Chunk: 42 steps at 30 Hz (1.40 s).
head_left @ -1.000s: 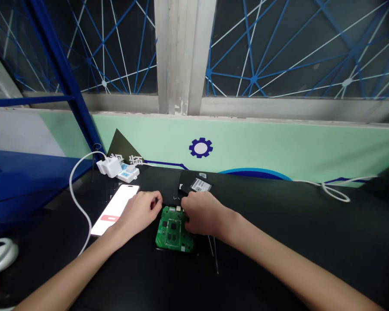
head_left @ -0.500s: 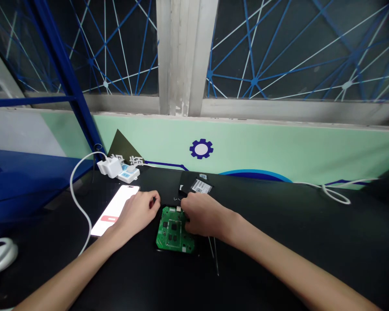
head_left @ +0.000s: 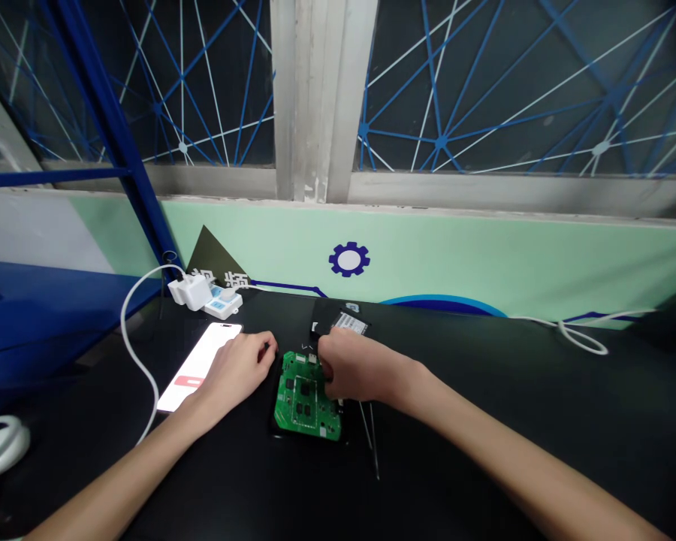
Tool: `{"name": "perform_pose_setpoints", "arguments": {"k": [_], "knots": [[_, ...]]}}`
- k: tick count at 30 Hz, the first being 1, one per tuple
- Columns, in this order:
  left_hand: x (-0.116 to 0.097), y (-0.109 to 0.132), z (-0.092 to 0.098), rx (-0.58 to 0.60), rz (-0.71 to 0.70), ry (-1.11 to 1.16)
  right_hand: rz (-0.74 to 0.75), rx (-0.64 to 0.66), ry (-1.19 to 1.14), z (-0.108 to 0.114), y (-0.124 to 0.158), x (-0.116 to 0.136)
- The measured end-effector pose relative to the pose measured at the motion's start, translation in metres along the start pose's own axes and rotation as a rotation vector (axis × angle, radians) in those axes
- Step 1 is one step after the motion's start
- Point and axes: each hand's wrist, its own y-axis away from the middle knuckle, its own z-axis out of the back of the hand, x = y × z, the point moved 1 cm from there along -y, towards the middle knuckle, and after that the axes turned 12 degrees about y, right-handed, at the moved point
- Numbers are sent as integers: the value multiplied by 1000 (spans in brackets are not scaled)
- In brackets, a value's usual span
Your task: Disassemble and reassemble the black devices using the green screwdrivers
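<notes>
A green circuit board (head_left: 306, 406) sits slightly raised and shifted in a shallow black case (head_left: 276, 431), whose left and bottom edges show. At the board's upper right edge, my right hand (head_left: 357, 364) is closed, its fingertips gripping that edge and partly hidden. My left hand (head_left: 246, 359) rests just left of the case with its fingers curled in and nothing visible in them. Beneath that wrist lies a lit phone (head_left: 203, 361), partly covered. Tweezers (head_left: 370, 443) lie on the table under my right hand, their upper end hidden.
Tiny screw-like pieces (head_left: 307, 346) lie behind the board, near a dark labelled part (head_left: 351, 323). A power strip (head_left: 225, 302) with a white charger (head_left: 191, 291) stands back left; its cable (head_left: 128, 330) curves down the table. Another white cable (head_left: 586, 342) lies at the far right.
The circuit board has come up a little and shifted right against its black case, with my right hand moving slightly along with it. My left hand has hardly moved.
</notes>
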Motion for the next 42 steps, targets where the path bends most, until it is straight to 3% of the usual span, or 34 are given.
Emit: {"name": "perform_pose_setpoints", "arguments": {"k": [9,25,31,38,42], "knots": [[0,-1,-1,14,3,1,41,6,-151,-5,-5,-18],[3,-2,-3,35,-21,28,126,-38,-312,-9,-10,-23],[-1,-1,0,31,-19,54,74,-54,-522,-21,-6,-38],[-5,0,0,42,-8,87,12,-163,-929,-47,3,-54],[-7,1,0,51,-10,105,-17,-251,-1030,-51,5,-57]]}}
